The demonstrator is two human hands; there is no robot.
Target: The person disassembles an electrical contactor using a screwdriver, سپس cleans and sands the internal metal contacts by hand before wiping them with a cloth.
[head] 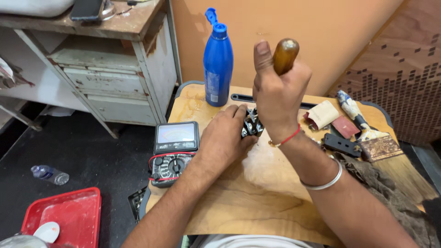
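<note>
My left hand point(225, 138) presses flat on a small dark switch block point(251, 123) near the middle of the wooden surface point(257, 193), just beside the meter point(176, 151). My right hand point(278, 92) grips a wooden handle point(285, 55) upright above it, probably a screwdriver, its tip hidden.

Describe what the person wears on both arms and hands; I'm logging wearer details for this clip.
Both arms are bare, with no sleeves or gloves. The right wrist carries a thin red thread, and farther up the forearm sits a plain silver bangle. The left hand and arm wear nothing visible.
</note>
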